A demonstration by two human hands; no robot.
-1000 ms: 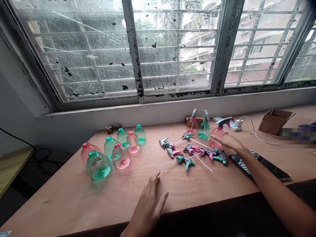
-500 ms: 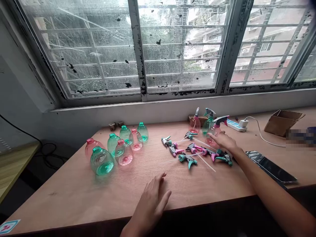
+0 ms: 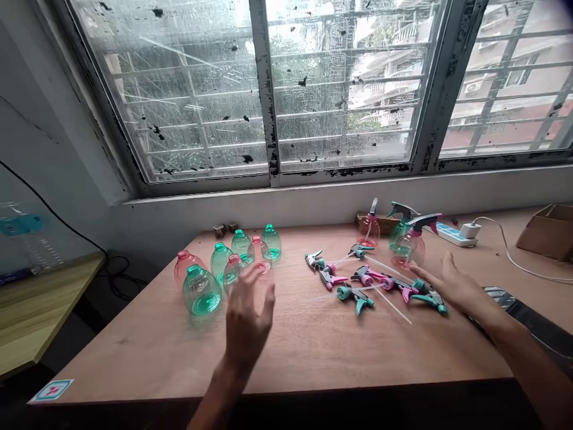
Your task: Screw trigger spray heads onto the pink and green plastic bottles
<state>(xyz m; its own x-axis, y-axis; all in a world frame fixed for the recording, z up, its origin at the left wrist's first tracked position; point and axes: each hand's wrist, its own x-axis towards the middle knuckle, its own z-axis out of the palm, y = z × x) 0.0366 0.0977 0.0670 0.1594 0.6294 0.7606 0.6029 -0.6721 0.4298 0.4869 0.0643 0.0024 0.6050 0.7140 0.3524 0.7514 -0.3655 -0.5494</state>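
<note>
My left hand point(image 3: 248, 316) is raised over the table, fingers apart and holding nothing, in front of a pink bottle point(image 3: 233, 270) that it partly hides. A green bottle point(image 3: 201, 292) without a top stands just left of it, among several more open green and pink bottles. Fingers spread and empty, my right hand point(image 3: 452, 286) hovers by the trigger spray heads point(image 3: 394, 283), which lie in a loose heap with their thin tubes. Just beyond it stands a pink spray bottle point(image 3: 409, 246) with its head on. Behind are a green spray bottle point(image 3: 398, 230) and another pink spray bottle point(image 3: 369, 230).
A black phone-like slab point(image 3: 532, 322) lies under my right forearm. At the back right are a power strip point(image 3: 452, 234) with a white plug and cable, and a cardboard box point(image 3: 548, 230). A printed marker card point(image 3: 52, 390) sits at the front left corner.
My right hand has come away from the pink spray bottle, which stays upright. My left hand has risen and moved left towards the open bottles. The view has turned slightly left.
</note>
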